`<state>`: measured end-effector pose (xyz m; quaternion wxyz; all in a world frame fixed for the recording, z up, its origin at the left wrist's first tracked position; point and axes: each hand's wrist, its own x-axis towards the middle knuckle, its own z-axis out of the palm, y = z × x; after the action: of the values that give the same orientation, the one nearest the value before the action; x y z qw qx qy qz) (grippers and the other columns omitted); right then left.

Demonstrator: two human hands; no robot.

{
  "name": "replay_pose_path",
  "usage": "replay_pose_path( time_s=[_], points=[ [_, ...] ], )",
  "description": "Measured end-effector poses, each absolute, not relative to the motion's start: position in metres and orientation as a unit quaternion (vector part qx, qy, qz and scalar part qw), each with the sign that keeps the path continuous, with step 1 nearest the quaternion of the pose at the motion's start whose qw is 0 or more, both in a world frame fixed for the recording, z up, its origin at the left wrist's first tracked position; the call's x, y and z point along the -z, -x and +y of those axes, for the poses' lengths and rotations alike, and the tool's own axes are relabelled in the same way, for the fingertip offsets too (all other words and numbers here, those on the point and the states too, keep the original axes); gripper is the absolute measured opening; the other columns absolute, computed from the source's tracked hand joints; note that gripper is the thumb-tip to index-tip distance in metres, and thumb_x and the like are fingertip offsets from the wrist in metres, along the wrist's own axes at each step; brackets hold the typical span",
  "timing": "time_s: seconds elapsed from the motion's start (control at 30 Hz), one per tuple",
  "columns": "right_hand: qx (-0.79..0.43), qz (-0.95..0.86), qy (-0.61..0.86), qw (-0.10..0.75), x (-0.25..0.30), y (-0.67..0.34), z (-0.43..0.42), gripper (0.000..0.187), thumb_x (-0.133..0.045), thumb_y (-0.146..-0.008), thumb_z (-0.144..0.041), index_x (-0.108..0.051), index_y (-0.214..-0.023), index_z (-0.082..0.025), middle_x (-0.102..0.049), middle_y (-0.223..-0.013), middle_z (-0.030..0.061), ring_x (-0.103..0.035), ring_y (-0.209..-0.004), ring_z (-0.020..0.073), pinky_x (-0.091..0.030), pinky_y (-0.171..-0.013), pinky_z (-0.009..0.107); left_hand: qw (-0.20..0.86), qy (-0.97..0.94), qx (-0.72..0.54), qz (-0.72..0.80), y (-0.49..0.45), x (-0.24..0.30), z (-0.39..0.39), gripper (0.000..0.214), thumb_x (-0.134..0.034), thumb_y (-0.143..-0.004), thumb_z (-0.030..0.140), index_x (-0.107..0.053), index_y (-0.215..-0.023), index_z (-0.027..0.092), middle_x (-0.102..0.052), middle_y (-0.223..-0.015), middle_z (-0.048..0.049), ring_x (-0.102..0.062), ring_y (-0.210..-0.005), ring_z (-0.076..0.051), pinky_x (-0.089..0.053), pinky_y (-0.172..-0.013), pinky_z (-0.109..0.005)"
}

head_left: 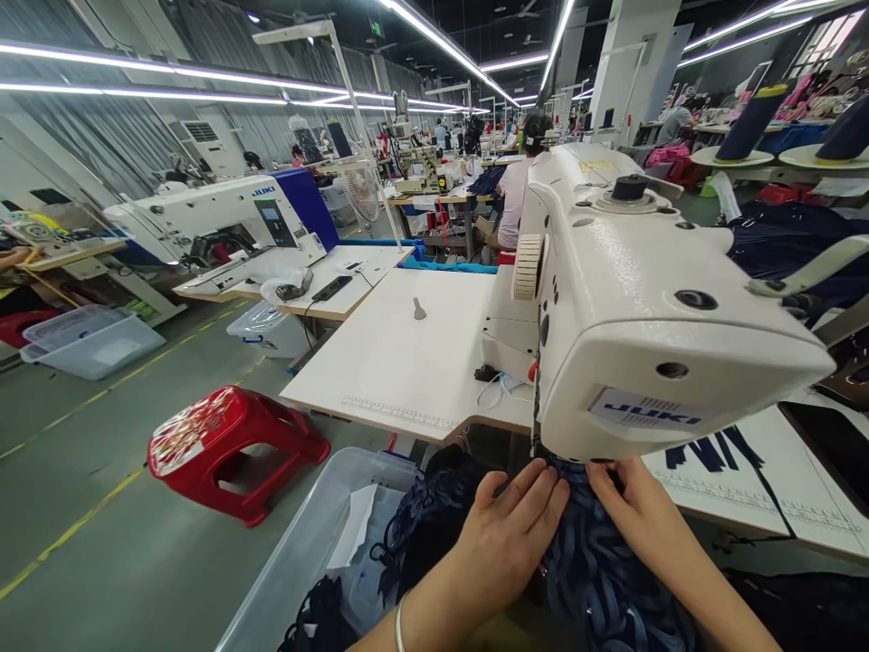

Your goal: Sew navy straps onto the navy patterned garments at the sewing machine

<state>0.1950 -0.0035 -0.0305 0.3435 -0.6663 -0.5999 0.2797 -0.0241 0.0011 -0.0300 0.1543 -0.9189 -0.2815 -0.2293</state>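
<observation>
A white sewing machine (625,272) stands right in front of me, its needle end hiding much of the sewing spot. Below its head lies a bunched, ruffled dark navy fabric (590,566). My left hand (512,530) rests on the fabric just left of the head, fingers stretched forward and lying flat, thumb apart. On the other side, my right hand (635,503) pinches the fabric's edge close under the head; its fingertips are partly hidden.
A white tabletop (386,353) with a printed ruler reaches left. Beneath it sits a clear plastic bin (278,580) holding navy fabric and paper. A red stool (234,448) stands on the floor. Navy strips (712,450) and a dark phone-like slab (832,453) lie at right. A person (514,195) sits ahead.
</observation>
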Motion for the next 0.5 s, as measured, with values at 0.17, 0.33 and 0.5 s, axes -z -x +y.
replay_pose_path(
  time_s=[0.17,0.33,0.5],
  points=[
    [-0.255,-0.601,0.669,0.354,0.034,-0.194,0.001,0.019,-0.042,-0.089,-0.042,-0.05,-0.088,-0.025,-0.064,-0.082,0.0063,-0.063,-0.094,0.0267,-0.048,-0.07,0.034,0.154,0.92,0.223,-0.284,0.022,0.03,0.005,0.039,-0.037,-0.1,0.016,-0.05,-0.137,0.017,-0.047,-0.144,-0.0045,-0.027,-0.141,-0.017,-0.023,-0.107,-0.034],
    [-0.251,-0.602,0.679,0.337,0.029,-0.192,0.001,0.024,-0.038,-0.088,-0.044,-0.051,-0.089,-0.024,-0.066,-0.093,0.0107,-0.064,-0.092,0.0281,-0.048,-0.069,0.036,0.145,0.921,0.228,-0.282,0.022,0.029,0.007,0.039,-0.035,-0.101,0.016,-0.05,-0.137,0.016,-0.05,-0.143,-0.0049,-0.03,-0.14,-0.017,-0.021,-0.108,-0.034],
    [-0.254,-0.605,0.684,0.319,0.023,-0.191,0.0,0.026,-0.036,-0.088,-0.046,-0.051,-0.086,-0.024,-0.067,-0.094,0.0111,-0.065,-0.085,0.0271,-0.047,-0.068,0.036,0.141,0.92,0.231,-0.284,0.021,0.027,0.006,0.039,-0.035,-0.1,0.016,-0.051,-0.136,0.016,-0.051,-0.141,-0.0052,-0.031,-0.139,-0.017,-0.022,-0.107,-0.034]
  ],
)
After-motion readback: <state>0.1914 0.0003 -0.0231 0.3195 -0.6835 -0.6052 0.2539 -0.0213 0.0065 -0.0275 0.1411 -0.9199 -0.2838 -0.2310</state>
